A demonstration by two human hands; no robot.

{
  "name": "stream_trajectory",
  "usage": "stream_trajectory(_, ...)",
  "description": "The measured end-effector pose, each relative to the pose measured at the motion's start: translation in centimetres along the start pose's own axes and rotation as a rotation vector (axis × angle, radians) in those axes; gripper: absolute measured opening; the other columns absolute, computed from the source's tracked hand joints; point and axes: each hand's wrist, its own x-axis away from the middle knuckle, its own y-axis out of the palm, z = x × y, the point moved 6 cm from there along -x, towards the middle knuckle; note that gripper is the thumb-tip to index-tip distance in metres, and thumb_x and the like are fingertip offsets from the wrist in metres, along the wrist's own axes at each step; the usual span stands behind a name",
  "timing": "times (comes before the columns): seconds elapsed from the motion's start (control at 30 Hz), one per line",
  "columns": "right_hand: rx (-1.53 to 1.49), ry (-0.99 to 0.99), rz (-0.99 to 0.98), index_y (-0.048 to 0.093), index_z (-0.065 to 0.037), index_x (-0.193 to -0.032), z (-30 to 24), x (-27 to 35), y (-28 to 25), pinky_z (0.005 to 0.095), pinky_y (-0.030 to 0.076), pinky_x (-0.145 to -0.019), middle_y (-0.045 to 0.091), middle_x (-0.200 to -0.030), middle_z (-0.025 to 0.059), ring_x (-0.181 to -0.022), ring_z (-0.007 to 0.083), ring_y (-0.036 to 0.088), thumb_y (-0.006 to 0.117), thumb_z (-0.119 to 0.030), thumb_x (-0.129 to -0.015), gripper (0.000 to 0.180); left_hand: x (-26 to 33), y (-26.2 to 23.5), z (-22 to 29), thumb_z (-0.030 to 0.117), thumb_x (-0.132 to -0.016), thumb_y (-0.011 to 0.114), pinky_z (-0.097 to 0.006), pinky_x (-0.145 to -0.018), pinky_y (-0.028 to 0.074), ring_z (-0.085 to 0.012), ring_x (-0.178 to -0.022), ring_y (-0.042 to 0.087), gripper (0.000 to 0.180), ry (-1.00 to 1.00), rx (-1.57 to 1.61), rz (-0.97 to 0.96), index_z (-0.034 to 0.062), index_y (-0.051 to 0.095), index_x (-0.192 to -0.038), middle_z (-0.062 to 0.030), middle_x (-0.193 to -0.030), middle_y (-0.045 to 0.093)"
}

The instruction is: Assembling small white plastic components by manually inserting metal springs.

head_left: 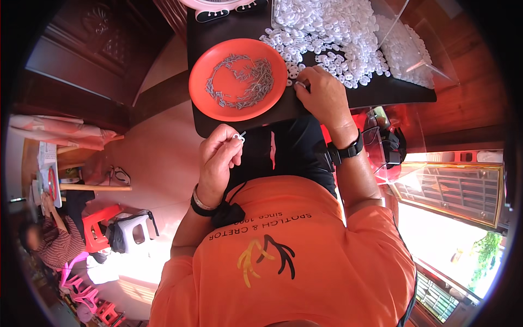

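Left hand (218,158) pinches 1 small white clip (238,137); its shape is hard to make out. At 1 o'clock, right hand (322,95) fingertips, closed, hide a white piece (300,84) on the worktop (381,94).

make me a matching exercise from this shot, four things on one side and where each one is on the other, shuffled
Things:
1. orange plate
2. small metal pins
3. white plastic pieces
4. one small white piece

Places:
A. pinched in the fingertips of the left hand
B. heaped on the black table, above the right hand
C. on the table's left part
D. scattered in a loose ring on the plate

Pairs: 1-C, 2-D, 3-B, 4-A
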Motion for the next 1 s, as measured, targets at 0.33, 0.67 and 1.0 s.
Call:
stream_trajectory(0.33,0.067,-0.109,0.055,0.062,-0.006,-0.087,-0.1,0.8,0.0,0.0411,0.049,-0.07,0.057,-0.082,0.0108,-0.079,0.0304,0.06,0.06,-0.011,-0.078,0.011,-0.3,0.5,0.0,0.017,-0.091,0.052,-0.018,-0.046,0.029,-0.0037,-0.051,0.043,0.018,-0.019,0.006,-0.025,0.0043,0.053,-0.079,0.0008,-0.06,0.05)
stream_trajectory(0.67,0.114,-0.14,0.087,0.065,-0.005,-0.096,0.3,1.0,-0.1,0.0361,0.05,-0.07,0.059,-0.085,0.0118,-0.08,0.0302,0.061,0.058,-0.005,-0.08,0.017,-0.7,0.8,-0.1,0.014,-0.088,0.049,-0.019,-0.046,0.03,-0.0053,-0.05,0.043,0.015,-0.03,0.048,-0.052,0.0031,0.052,-0.078,-0.0012,-0.06,0.051)
stream_trajectory(1.0,-1.484,0.221,-0.149,0.064,0.001,-0.099,-7.0,3.6,1.1,0.0204,0.048,-0.062,0.062,-0.08,0.0004,-0.067,0.006,0.056,0.056,-0.005,-0.092,0.012,-1.4,3.7,2.7,0.015,-0.089,0.052,-0.023,-0.056,0.043,-0.0123,-0.067,0.057,0.018,0.19,0.034,-0.265,-0.0007,0.055,-0.082,-0.012,-0.086,0.063)
